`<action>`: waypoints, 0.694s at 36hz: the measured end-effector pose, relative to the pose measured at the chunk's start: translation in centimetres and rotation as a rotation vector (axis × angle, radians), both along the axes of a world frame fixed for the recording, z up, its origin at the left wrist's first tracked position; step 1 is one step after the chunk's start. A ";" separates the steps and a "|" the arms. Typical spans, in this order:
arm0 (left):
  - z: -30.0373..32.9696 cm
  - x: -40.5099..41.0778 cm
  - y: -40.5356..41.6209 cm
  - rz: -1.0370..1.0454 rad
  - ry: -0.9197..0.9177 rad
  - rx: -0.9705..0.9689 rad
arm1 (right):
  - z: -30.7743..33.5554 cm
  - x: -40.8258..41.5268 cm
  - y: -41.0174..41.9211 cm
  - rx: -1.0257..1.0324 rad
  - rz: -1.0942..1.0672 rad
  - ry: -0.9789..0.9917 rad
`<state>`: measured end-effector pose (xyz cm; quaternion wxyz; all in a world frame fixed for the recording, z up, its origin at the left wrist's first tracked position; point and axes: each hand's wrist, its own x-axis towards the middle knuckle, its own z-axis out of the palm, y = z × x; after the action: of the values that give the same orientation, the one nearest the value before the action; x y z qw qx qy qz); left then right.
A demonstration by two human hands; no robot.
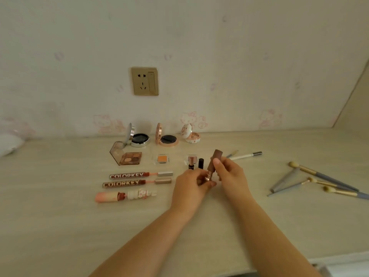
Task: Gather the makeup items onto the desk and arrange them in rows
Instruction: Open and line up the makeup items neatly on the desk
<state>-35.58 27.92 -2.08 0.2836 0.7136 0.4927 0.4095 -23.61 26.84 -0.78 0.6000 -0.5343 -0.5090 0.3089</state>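
Note:
Both hands hold a brown lipstick above the middle of the desk. My right hand grips its brown cap and my left hand pinches its rose-gold base. Just behind stand an open lipstick and a black cap. Three open compacts line the back by the wall. An eyeshadow palette, an orange pan and a small clear case form a second row. Two Colorkey lip glosses and a pink tube lie at the left.
Several grey-handled makeup brushes lie scattered at the right. A white pencil lies behind my right hand. A gold wall socket sits above the compacts. Something white rests at the far left edge.

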 end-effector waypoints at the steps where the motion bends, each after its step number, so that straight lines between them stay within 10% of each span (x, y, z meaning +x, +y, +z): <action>1: -0.1 0.0 0.0 0.001 -0.002 0.007 | 0.1 0.1 0.1 0.018 -0.023 0.005; 12: -0.4 -0.4 0.5 0.105 -0.076 0.011 | -0.4 0.0 0.7 0.076 -0.241 0.049; 25: -0.4 -1.3 1.5 0.265 0.028 0.011 | -1.5 -1.0 1.4 -0.140 -0.183 -0.492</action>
<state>-36.91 29.41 -2.51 0.2164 0.6495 0.5843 0.4359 -24.56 28.23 -2.26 0.4454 -0.6773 -0.5664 0.1487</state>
